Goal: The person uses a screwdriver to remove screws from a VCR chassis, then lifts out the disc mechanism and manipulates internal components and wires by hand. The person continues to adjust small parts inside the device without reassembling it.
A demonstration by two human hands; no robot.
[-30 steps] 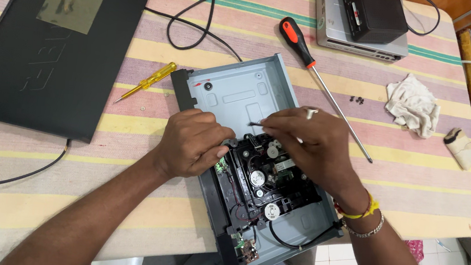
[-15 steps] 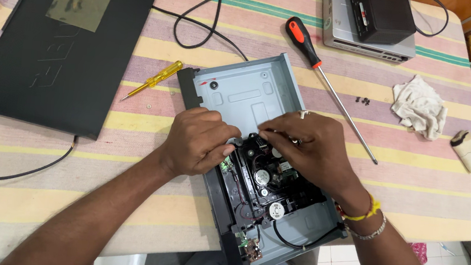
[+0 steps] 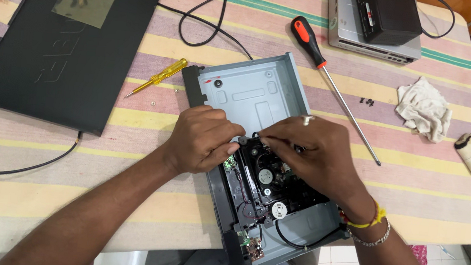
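An opened grey metal player chassis (image 3: 254, 91) lies at the table's front edge, overhanging it. A black disc-drive mechanism (image 3: 274, 182) sits inside it. My left hand (image 3: 200, 140) rests on the chassis's left side, fingers curled against the mechanism's upper left corner. My right hand (image 3: 314, 154) covers the mechanism's top right, fingertips pinched at its upper edge beside the left thumb. What the fingertips pinch is hidden. A small green circuit board (image 3: 252, 248) and a black cable (image 3: 300, 242) show at the near end.
A red-handled screwdriver (image 3: 332, 81) lies right of the chassis, a small yellow screwdriver (image 3: 157, 78) to its left. A black flat cover (image 3: 66, 35) fills the far left. A silver device (image 3: 373, 22), white rag (image 3: 425, 107), several tiny screws (image 3: 368, 101) and black cables (image 3: 212, 15) lie around.
Both hands have shifted slightly up the mechanism, fingertips now meeting at its upper edge. The view has moved a little closer; the chassis stays put.
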